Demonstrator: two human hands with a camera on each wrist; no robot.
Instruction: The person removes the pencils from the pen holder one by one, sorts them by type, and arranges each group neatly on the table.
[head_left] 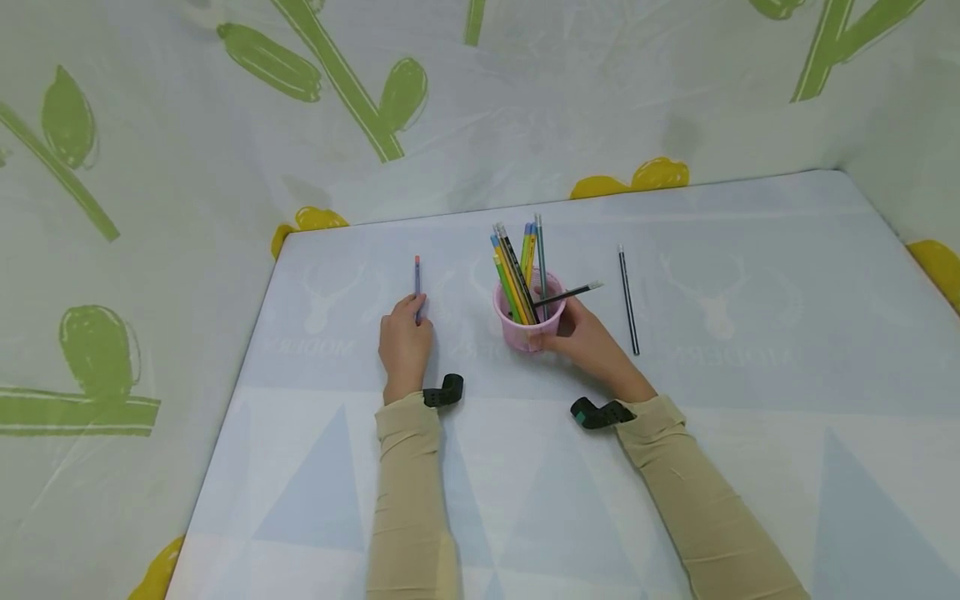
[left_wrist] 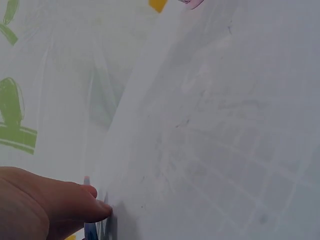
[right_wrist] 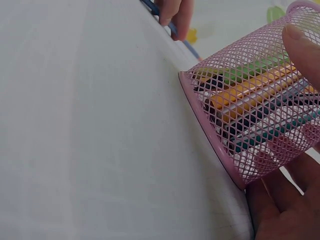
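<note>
My left hand (head_left: pixel 405 346) pinches a slim blue pencil (head_left: pixel 417 273) with a reddish end, low over the table to the left of a pink mesh pencil cup (head_left: pixel 519 337). In the left wrist view the thumb (left_wrist: pixel 75 201) lies across that pencil. The right hand (head_left: pixel 596 348) grips the cup from its right side, fingers and thumb spread around the mesh wall. Several pencils (head_left: pixel 517 279), green, yellow, black and teal, stand in the cup. One black pencil (head_left: pixel 577 292) leans far out over the rim to the right. In the right wrist view the cup's base (right_wrist: pixel 215 137) is on the table.
To the right of the cup a black pencil (head_left: pixel 628 304) lies on the table (head_left: pixel 735 467), which has a pale blue and white patterned cover. Behind and at the sides rise white sheets (head_left: pixel 525 108) printed with green branches and yellow shapes.
</note>
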